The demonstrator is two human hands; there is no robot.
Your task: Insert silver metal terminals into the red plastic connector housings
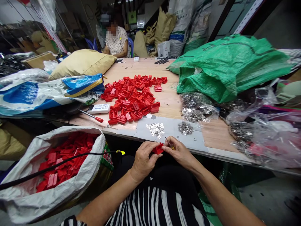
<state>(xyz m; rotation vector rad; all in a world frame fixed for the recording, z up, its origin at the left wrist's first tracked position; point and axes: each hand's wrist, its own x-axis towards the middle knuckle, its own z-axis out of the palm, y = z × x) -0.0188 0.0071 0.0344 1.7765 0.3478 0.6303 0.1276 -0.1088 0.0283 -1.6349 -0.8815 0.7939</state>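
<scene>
**Red piece (157, 149) in a two-handed grip**

Your left hand (144, 158) clamps its left side; your right hand (180, 153) touches its right end while gripping a thin tool (172, 147). Beyond, on the table (170, 102), lie silvery metal parts (155, 129), then heaped red pieces (134, 99).

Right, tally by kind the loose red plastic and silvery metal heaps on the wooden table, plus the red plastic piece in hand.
Heap of red plastic pieces: 1
Heaps of silvery metal pieces: 2
Red plastic piece held by left hand and right hand: 1
Total: 4
</scene>
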